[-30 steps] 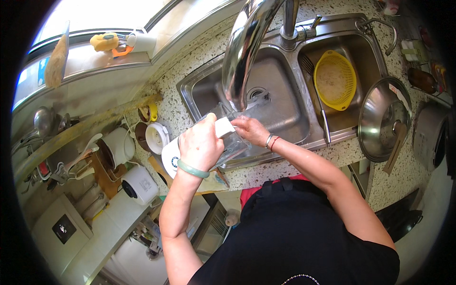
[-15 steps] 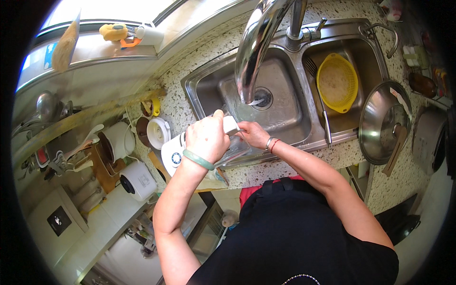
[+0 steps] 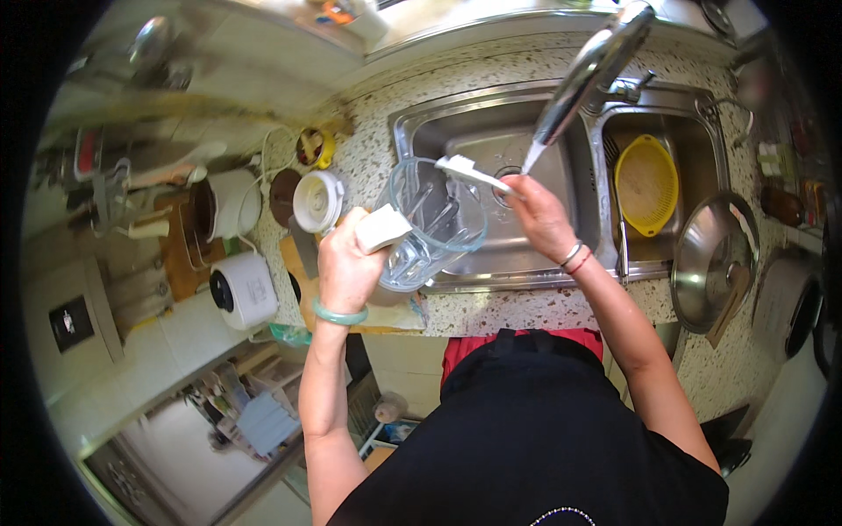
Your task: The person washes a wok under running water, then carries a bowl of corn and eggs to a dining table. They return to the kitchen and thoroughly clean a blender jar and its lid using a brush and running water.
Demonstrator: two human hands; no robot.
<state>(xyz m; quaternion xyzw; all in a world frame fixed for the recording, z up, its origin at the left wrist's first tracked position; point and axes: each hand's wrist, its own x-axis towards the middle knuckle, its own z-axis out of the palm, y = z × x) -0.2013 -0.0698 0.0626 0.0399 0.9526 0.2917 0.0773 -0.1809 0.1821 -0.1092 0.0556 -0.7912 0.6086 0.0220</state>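
Observation:
My left hand (image 3: pixel 344 270) is closed round the white handle (image 3: pixel 382 228) of a clear glass jug (image 3: pixel 412 267), like a blender jug. The jug is tilted over the near left rim of the sink, and its round mouth shows. Between the fingers of my right hand (image 3: pixel 545 219) is a slim white brush (image 3: pixel 481 175), its head above the jug's mouth. Just beyond that hand, water (image 3: pixel 531 158) runs from the chrome tap (image 3: pixel 588 74) into the left basin (image 3: pixel 478 131).
In the right basin lie a yellow strainer basket (image 3: pixel 647 186) and a long slotted utensil (image 3: pixel 619 210). A glass pan lid (image 3: pixel 715 263) leans at the right. A white round container (image 3: pixel 318 201) and a yellow cup (image 3: pixel 323 147) stand on the left counter, near a white appliance (image 3: pixel 246 289).
The jug has been turned so its mouth now faces up toward me instead of its white base. My right hand has moved away from the jug, and the brush has come into sight.

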